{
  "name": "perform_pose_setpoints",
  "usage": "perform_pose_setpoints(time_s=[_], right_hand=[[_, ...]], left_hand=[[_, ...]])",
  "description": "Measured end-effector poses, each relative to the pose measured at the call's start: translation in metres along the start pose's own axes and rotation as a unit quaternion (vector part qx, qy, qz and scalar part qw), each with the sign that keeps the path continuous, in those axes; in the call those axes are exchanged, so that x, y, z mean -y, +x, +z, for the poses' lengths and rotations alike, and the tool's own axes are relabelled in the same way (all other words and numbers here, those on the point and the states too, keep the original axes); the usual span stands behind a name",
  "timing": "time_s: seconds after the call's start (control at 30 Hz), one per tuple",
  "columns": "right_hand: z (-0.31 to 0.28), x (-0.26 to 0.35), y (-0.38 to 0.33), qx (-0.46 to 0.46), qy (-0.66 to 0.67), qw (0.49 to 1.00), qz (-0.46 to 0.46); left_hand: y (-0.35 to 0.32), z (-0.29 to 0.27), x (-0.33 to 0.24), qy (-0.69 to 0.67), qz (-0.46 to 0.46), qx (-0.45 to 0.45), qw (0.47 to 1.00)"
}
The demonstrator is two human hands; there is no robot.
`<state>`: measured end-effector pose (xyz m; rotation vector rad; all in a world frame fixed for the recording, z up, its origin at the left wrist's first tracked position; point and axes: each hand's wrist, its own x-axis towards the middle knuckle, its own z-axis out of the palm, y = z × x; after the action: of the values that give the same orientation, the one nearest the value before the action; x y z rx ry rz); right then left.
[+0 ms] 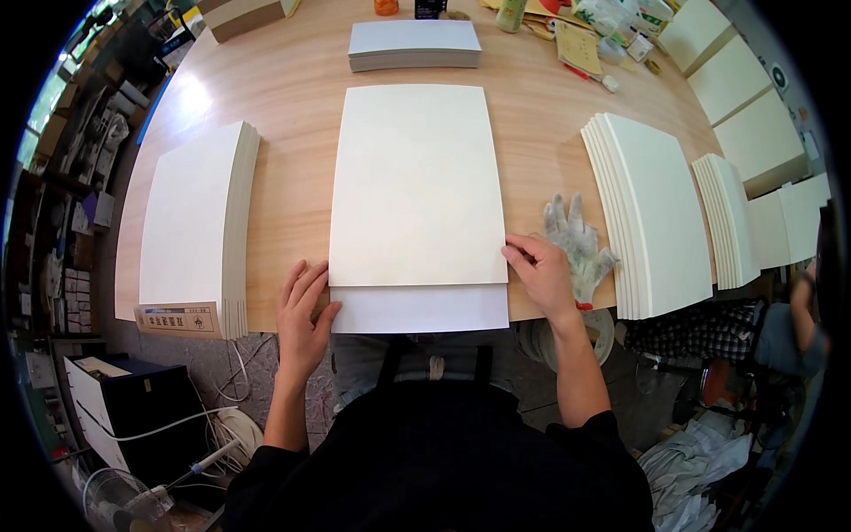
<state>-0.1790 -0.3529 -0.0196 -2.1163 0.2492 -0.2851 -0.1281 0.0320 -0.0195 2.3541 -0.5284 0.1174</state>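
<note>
In front of me lies a large cream board (417,186) on top of a white sheet (418,310), whose lower strip sticks out toward my body past the table's front edge. My left hand (306,310) rests by the board's lower left corner, fingers stretched along the side and thumb apart by the sheet's edge. At the board's right edge, my right hand (542,270) has its thumb and forefinger close together on the rim. A whitish work glove (576,244) lies just beyond that hand, fingers pointing away from me.
A stack of cream boards (191,222) stands left, with a brown printed strip (177,321) at its near end. More board stacks (660,213) stand right. A white paper stack (414,40) lies at the back. Tape, bags and bottles clutter the far right; a fan (124,496) stands lower left.
</note>
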Motion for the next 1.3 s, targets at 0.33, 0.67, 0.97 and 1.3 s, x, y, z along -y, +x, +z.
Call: perform_pose_setpoints(time_s=[0.33, 0.67, 0.97, 1.3], right_hand=[[0.002, 0.002, -0.001, -0.010, -0.022, 1.000, -0.015], [0.005, 0.004, -0.002, -0.019, -0.029, 0.999, -0.014], [-0.002, 0.003, -0.009, -0.013, 0.121, 0.985, 0.119], [-0.024, 0.022, -0.046, 0.066, 0.088, 0.993, -0.035]], left_hand=[[-0.001, 0.000, 0.004, 0.011, 0.013, 0.010, 1.000], [0.005, -0.006, 0.003, 0.017, 0.011, 0.025, 0.999], [0.058, 0.015, -0.093, 0.100, 0.245, 0.198, 0.944], [0.069, 0.018, -0.088, 0.105, 0.274, 0.258, 0.921]])
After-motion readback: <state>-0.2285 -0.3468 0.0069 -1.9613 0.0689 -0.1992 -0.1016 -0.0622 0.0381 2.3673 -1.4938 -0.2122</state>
